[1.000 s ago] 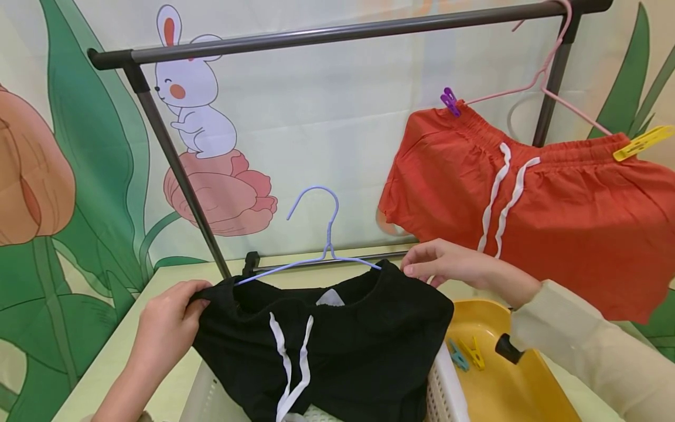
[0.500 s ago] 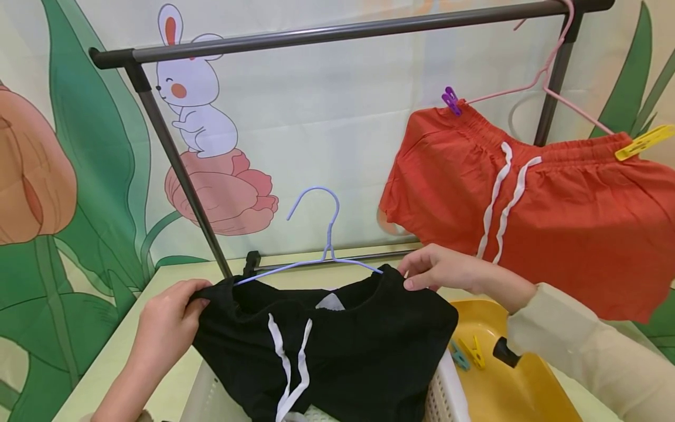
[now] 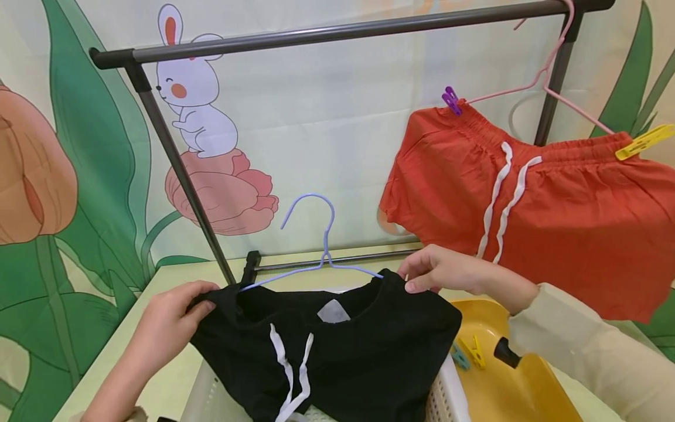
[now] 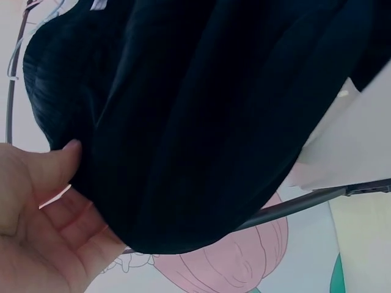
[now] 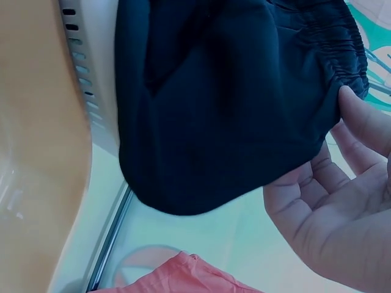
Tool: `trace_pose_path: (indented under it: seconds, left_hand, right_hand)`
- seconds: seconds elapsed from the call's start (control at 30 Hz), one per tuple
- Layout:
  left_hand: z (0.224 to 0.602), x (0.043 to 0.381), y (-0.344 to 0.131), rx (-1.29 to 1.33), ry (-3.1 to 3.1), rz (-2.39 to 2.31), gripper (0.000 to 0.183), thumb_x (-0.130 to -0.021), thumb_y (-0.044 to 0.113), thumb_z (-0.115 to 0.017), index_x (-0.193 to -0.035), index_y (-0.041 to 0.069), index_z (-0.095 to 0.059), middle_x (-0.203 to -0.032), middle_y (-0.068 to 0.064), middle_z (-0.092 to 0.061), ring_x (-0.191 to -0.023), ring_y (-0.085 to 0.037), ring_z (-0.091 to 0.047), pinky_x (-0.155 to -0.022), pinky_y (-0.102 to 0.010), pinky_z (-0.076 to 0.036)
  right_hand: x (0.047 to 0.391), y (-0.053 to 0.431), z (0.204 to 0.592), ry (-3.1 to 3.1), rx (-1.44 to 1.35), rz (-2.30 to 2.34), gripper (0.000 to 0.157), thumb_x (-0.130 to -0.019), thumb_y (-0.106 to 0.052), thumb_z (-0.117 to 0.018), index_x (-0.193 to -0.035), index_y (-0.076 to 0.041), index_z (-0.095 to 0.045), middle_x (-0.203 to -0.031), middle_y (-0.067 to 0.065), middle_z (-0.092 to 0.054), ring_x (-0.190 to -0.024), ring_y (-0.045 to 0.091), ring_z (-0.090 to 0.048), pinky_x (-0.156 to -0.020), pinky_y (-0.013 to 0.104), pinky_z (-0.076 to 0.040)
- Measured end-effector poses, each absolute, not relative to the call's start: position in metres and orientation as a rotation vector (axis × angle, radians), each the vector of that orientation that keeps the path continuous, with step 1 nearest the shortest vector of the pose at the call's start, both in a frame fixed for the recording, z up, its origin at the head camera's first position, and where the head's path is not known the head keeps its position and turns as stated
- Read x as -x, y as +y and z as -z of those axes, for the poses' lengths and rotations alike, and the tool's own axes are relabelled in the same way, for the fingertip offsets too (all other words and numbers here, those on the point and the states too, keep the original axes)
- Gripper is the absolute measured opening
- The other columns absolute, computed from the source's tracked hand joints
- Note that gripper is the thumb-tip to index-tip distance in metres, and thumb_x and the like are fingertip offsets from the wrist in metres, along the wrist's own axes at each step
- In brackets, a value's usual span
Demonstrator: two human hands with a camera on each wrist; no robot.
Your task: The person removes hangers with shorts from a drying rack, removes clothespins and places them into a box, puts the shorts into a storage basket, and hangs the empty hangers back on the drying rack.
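Black shorts (image 3: 369, 340) with white drawstrings are stretched by the waistband between two hands, above a white basket. A light purple wire hanger (image 3: 326, 240) has its lower ends inside the waistband and its hook standing up. The left hand (image 3: 167, 322) pinches the waistband's left corner between thumb and fingers; the left wrist view shows its thumb on the black cloth (image 4: 183, 122). The right hand (image 3: 448, 271) pinches the right corner; in the right wrist view the thumb presses the gathered waistband (image 5: 333, 49), with the other fingers behind it.
A dark metal rack (image 3: 337, 32) stands behind. Red shorts (image 3: 532, 217) hang at its right on a pink hanger (image 3: 545, 76), clipped with a purple clothespin (image 3: 450, 101) and a yellow clothespin (image 3: 644, 142). The white basket (image 3: 450, 387) adjoins a yellow tray (image 3: 506, 392) with clothespins (image 3: 476, 351).
The hanger's hook has dropped slightly and shifted left. The left hand has moved a little right and down at its corner of the shorts. The right hand has moved slightly down.
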State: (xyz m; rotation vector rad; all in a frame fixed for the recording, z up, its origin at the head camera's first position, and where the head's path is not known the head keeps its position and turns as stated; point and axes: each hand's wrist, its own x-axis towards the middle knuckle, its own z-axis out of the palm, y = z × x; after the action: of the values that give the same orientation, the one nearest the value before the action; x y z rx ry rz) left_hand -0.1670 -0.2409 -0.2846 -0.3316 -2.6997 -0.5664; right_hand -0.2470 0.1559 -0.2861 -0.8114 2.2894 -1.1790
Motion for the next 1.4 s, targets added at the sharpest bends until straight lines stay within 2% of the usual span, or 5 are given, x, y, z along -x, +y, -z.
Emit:
trace_pose_path:
  seconds: [0.37,0.57,1.13,1.4]
  left_hand:
    - [0.282,0.17,-0.236,0.42,-2.772,0.603,0.017,-0.083,0.005,-0.059,-0.098,0.008,-0.064,-0.092,-0.007,-0.066,-0.084,-0.022,-0.06,-0.074,-0.04,-0.048]
    - [0.28,0.172,-0.228,0.454,-2.759,0.615,0.016,-0.083,0.005,-0.058,-0.099,0.008,-0.063,-0.095,-0.009,-0.066,-0.087,-0.024,-0.06,-0.077,-0.043,-0.048]
    - [0.276,0.176,-0.205,0.56,-2.724,0.582,0.015,-0.083,0.006,-0.059,-0.098,0.009,-0.063,-0.092,-0.006,-0.066,-0.082,-0.02,-0.06,-0.074,-0.039,-0.047]
    - [0.274,0.178,-0.193,0.61,-2.7,0.605,0.013,-0.082,0.006,-0.061,-0.094,0.01,-0.064,-0.087,-0.002,-0.066,-0.077,-0.016,-0.058,-0.072,-0.036,-0.047]
  right_hand:
    - [0.243,0.152,0.283,2.3,0.86,1.161,0.025,-0.084,-0.014,-0.059,-0.104,0.002,-0.058,-0.076,0.001,-0.055,-0.07,0.017,-0.048,-0.058,0.024,-0.043]
    - [0.243,0.152,0.284,2.292,0.898,1.165,0.024,-0.085,-0.014,-0.059,-0.103,0.002,-0.059,-0.075,0.001,-0.054,-0.069,0.017,-0.048,-0.057,0.023,-0.042]
    - [0.241,0.148,0.282,2.317,0.929,1.166,0.021,-0.084,-0.011,-0.06,-0.099,0.002,-0.059,-0.075,0.002,-0.055,-0.071,0.017,-0.049,-0.063,0.025,-0.045]
    - [0.238,0.144,0.28,2.328,0.937,1.147,0.021,-0.083,-0.011,-0.061,-0.1,0.003,-0.06,-0.079,0.005,-0.06,-0.073,0.016,-0.052,-0.071,0.027,-0.049]
